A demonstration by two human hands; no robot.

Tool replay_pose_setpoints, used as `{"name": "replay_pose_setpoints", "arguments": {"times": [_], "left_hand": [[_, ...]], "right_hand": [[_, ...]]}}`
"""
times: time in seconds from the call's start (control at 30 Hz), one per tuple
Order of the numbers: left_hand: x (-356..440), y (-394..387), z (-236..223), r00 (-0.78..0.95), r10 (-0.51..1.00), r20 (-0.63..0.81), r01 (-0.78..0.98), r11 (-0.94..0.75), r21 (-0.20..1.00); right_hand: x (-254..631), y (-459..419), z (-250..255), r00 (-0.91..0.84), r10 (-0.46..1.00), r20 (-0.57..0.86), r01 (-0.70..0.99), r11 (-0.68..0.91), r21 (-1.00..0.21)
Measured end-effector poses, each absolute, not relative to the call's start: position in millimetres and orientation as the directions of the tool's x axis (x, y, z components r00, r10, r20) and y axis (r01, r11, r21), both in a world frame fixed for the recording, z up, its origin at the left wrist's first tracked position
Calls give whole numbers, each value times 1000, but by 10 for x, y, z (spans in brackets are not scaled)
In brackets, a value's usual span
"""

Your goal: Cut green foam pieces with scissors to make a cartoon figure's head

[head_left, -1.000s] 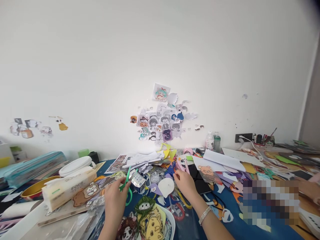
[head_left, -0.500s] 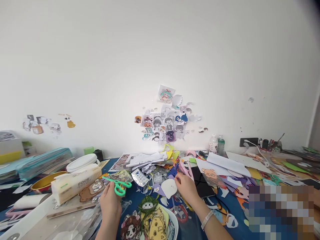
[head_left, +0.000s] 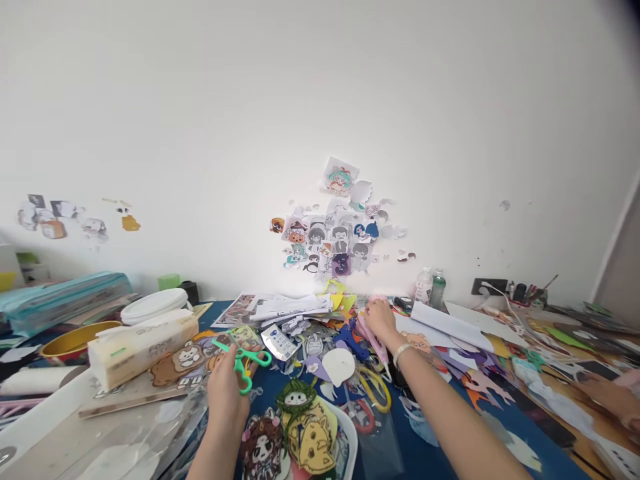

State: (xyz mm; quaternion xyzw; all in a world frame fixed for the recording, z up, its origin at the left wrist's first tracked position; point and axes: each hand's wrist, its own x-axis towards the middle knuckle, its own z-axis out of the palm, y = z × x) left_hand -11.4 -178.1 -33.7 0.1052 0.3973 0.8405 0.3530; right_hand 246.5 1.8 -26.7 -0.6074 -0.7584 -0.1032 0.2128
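Super cluttered blue worktop (head_left: 420, 463), wood-brown toward the right side. There's a rounded white tray (head_left: 354, 433) up front, a flat clear plastic bag (head_left: 385, 448) right beside it, ragged orange paper offcuts (head_left: 477, 393) off right, plus two clear plastic bottles (head_left: 423, 288) near the back.

Green scissors (head_left: 241, 355) partly hidden by the left hand (head_left: 225, 381); tray (head_left: 353, 437) (white) cut off below

Plain white wall (head_left: 200, 100) behind blue tabletop (head_left: 427, 461)
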Motion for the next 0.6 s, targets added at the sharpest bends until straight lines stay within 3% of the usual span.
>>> {"name": "replay_pose_setpoints", "arguments": {"times": [0.3,0.6], "left_hand": [[-23,-1887,-261,-722,690,-53,-430,-387,815],[-34,-1859,-317,-685,729,-5,-404,-374,835]], "right_hand": [[2765,531,-512,-138,961,241,984,105,143],[2852,751,-478,-94,980,176,991,75,114]]}}
